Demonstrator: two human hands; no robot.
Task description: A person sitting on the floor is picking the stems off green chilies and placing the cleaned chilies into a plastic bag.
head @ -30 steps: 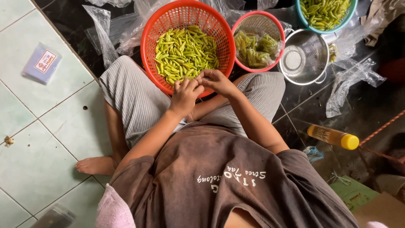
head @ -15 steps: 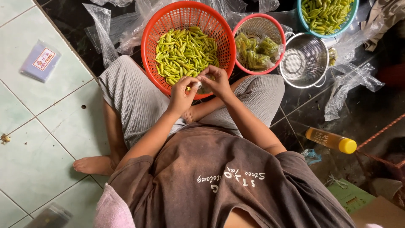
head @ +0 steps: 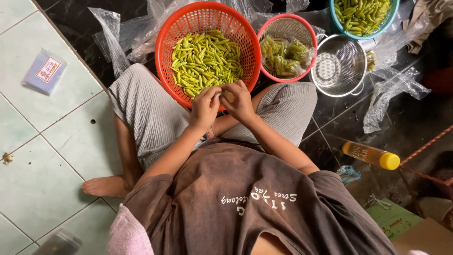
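I sit cross-legged on the floor with an orange basket [head: 165,42] full of green chilies [head: 205,59] in front of my knees. My left hand [head: 204,107] and my right hand [head: 241,101] meet over the basket's near rim, fingertips pinched together on one green chili [head: 228,96]. Most of that chili is hidden by my fingers.
A pink basket [head: 309,35] with bagged chilies stands to the right of the orange one. Beside it are a metal colander [head: 339,66] and a teal basket [head: 394,12] of chilies. Clear plastic bags [head: 111,35] lie around. A yellow-capped bottle [head: 370,155] lies right, a blue packet [head: 45,71] left.
My hands have stayed at the basket's near rim, drawing slightly closer together around the chili. The view has shifted a little.
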